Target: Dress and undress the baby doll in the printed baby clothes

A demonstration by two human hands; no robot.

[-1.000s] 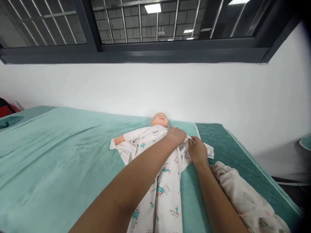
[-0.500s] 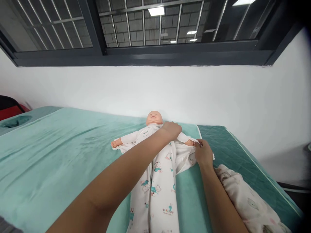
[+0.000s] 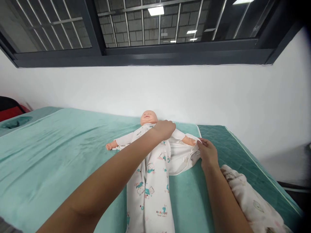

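Observation:
A baby doll (image 3: 148,117) lies on its back, arms spread, in a white one-piece with printed animals (image 3: 153,168). My left hand (image 3: 165,129) is closed at the doll's shoulder on the right side; its fingertips are hidden, so I cannot tell how much is cloth and how much is arm. Beyond the doll's small hand (image 3: 189,140), my right hand (image 3: 209,152) pinches the edge of a loose white cloth flap (image 3: 183,158). That flap spreads under the doll's arm. On the left side, the other doll arm (image 3: 125,139) rests over more white cloth.
A pale green sheet (image 3: 60,155) covers the bed, with a darker quilted part (image 3: 216,132) at the right. Beside my right forearm lies a bundled printed cloth (image 3: 252,200). A white wall (image 3: 155,87) and dark window frame (image 3: 170,56) stand behind. A red and black object (image 3: 9,108) sits far left.
The doll and its one-piece have shifted left, along with my left hand. My right hand has moved slightly right, and the flap under the doll's arm lies more spread out.

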